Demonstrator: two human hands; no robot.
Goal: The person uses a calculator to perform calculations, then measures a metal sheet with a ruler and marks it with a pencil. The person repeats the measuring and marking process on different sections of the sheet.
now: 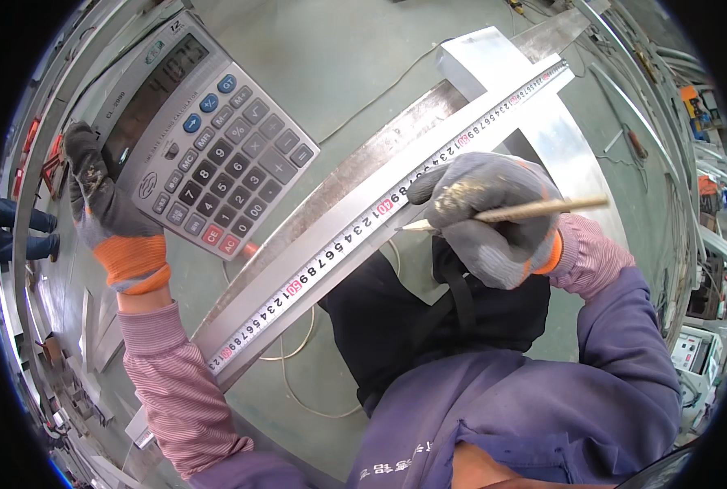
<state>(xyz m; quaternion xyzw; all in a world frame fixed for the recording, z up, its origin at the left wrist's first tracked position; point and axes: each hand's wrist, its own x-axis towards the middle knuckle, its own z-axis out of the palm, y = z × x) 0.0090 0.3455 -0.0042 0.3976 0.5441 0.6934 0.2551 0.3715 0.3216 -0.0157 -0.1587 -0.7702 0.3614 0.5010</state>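
Observation:
My left hand (103,191), in a grey and orange work glove, grips the left edge of a large silver calculator (241,118) with a lit number display and grey, blue and red keys. My right hand (489,216), gloved alike, is closed around a light wooden pencil (542,209). The pencil's tip points left, close to the edge of a tape measure (331,246). That tape lies stretched along a long pale metal bar (286,259), which runs diagonally from lower left to upper right. Part of the tape is hidden behind my right fingers.
Under the bar runs a worn metal beam (379,151). A silver box-section piece (485,61) crosses it at the upper right. Cables (298,399) trail over the green floor. Another person's legs (25,232) show at far left; an equipment box (693,359) stands at right.

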